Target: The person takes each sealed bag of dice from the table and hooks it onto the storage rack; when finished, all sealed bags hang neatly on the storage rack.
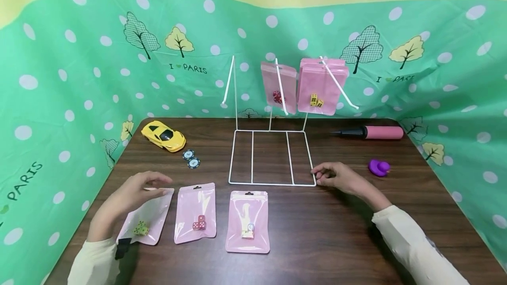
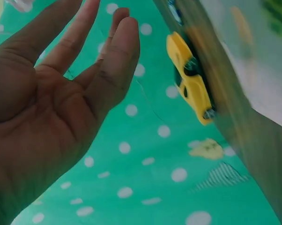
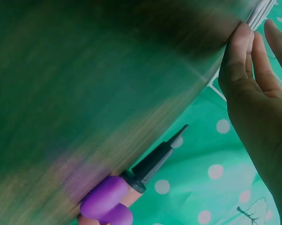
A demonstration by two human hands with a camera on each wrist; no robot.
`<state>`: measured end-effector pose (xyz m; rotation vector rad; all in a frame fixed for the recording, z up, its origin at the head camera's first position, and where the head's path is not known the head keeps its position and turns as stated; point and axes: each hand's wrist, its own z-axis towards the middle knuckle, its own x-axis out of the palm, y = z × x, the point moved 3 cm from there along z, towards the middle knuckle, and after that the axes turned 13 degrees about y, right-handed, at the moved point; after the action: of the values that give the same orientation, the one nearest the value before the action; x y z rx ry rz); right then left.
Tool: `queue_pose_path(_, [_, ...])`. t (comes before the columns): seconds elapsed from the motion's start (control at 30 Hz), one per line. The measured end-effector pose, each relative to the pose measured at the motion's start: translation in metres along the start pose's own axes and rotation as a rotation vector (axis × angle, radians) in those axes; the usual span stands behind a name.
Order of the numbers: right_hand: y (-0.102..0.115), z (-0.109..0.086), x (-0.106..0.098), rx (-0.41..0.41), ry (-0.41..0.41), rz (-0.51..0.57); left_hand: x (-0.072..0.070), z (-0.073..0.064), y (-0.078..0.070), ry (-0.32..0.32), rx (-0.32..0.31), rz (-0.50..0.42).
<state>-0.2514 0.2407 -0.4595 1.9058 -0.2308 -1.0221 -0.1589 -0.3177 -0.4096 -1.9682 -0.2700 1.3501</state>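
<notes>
My left hand (image 1: 136,190) hovers over a pink zip bag of green dice (image 1: 156,214), partly covering it. Its fingers are spread and hold nothing in the left wrist view. Beside that bag lie another with red dice (image 1: 186,201) and one with pale dice (image 1: 237,214). At the front right corner of a white wire rack (image 1: 273,184), my right hand (image 1: 334,176) touches the frame with loosely bent fingertips. In the right wrist view its thumb stands apart from the fingers. On the rack's hooks hang a bag with red pieces (image 1: 269,82) and several bags, the front one with yellow dice (image 1: 313,80).
A yellow toy car (image 1: 164,135) and two poker chips (image 1: 193,162) lie to the rack's left. To the right are a pink-and-black hand pump (image 1: 382,133) and a purple rubber duck (image 1: 379,167). The left hook (image 1: 228,82) is bare. A green curtain (image 1: 99,69) surrounds the table.
</notes>
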Motion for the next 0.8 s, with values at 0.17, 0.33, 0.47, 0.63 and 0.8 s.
queue_pose_path(0.17, [-0.001, -0.001, 0.006, -0.012, 0.0, -0.022, 0.008, -0.021, 0.021, -0.013, -0.125, 0.003])
queue_pose_path(0.33, [-0.003, 0.0, 0.009, -0.011, -0.009, -0.065, 0.016, -0.035, 0.038, -0.018, -0.195, -0.006])
queue_pose_path(0.47, [-0.003, 0.003, 0.008, 0.007, -0.029, -0.102, 0.018, -0.041, 0.046, -0.039, -0.226, -0.035])
queue_pose_path(0.63, [-0.005, 0.003, 0.008, 0.032, -0.033, -0.104, 0.021, -0.043, 0.055, -0.052, -0.275, -0.005])
queue_pose_path(0.8, [-0.006, 0.002, 0.01, 0.041, -0.034, -0.097, 0.023, -0.044, 0.058, -0.062, -0.267, 0.035])
